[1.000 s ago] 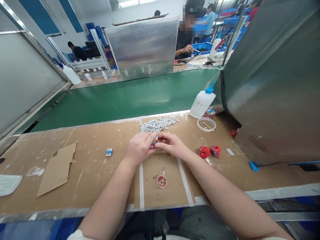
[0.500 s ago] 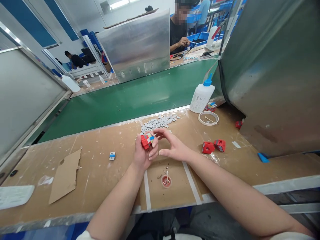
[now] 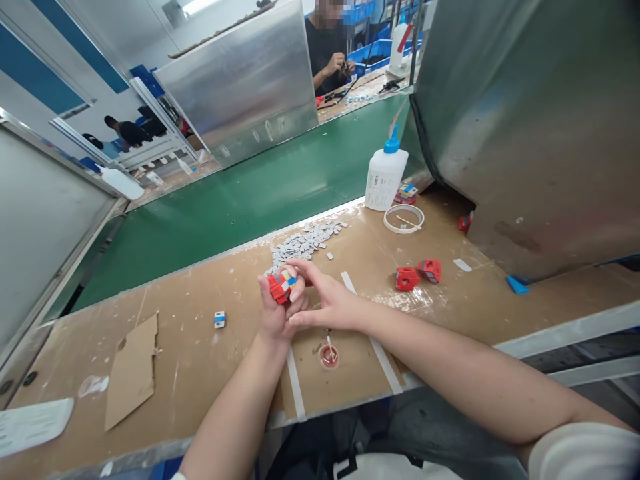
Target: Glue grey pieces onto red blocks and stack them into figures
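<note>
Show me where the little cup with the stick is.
In the head view, the little cup stands at lower centre, between the two white tape strips near the front edge of the workbench, just below the right hand.

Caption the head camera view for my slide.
A left hand holds a red block, the right hand close beside it, with grey chips piled on the bench beyond.

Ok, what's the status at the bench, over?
Left fingers holding the red block. Right fingers spread close by, contact unclear. Grey chip pile just beyond; nothing seen blocking.
</note>
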A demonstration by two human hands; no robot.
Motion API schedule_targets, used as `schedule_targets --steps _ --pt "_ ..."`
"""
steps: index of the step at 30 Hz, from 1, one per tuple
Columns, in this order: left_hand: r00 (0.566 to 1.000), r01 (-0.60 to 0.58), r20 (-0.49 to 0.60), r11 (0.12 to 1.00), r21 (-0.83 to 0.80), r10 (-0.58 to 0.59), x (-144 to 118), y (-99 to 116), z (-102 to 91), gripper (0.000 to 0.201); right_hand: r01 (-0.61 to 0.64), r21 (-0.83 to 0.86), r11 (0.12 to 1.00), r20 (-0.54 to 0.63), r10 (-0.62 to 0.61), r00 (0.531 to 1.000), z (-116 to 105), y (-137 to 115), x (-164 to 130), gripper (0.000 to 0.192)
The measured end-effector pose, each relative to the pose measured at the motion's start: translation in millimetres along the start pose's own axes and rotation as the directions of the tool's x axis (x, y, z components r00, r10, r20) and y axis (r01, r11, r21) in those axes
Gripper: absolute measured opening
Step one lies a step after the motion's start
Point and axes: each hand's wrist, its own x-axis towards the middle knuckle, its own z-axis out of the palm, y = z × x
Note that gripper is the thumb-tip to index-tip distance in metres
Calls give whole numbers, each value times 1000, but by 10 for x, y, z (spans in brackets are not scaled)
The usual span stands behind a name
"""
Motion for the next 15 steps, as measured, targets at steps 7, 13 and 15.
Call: schedule_targets --steps 7,13,15 --pt "993 -67 -100 997 25 69 -21 -19 -3 64 33 -75 997 31 -31 999 -37 -68 3 105" --pt "985 -109 -126 993 48 115 -39 -26 -18 65 70 -74 995 49 -67 997 -43 -85 13 102" --pt "984 -114 -127 991 70 122 -34 -40 -28 66 76 -69 995 55 -72 996 -42 -88 12 101"
